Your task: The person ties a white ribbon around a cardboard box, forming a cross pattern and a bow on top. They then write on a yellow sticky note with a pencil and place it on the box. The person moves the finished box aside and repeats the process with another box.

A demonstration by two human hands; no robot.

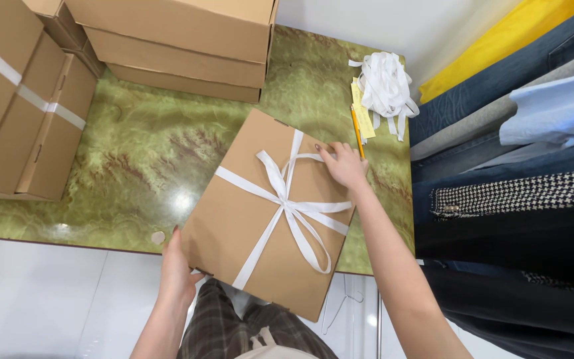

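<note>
A flat brown cardboard box [234, 219] lies tilted on the green marbled table [141, 153], its near corner hanging over the table's front edge. A white ribbon [287, 206] crosses it and is tied in a bow near the middle. My left hand [177, 266] grips the box's near left edge. My right hand [345, 165] rests on the far right corner, fingertips on the ribbon there.
Stacked cardboard boxes [181, 40] stand at the table's back; a ribbon-tied box [14, 100] sits at left. A bundle of white ribbon [385, 85], a yellow tag [361, 110] and a pencil [356, 133] lie at the right. Hanging clothes [513, 173] fill the right side.
</note>
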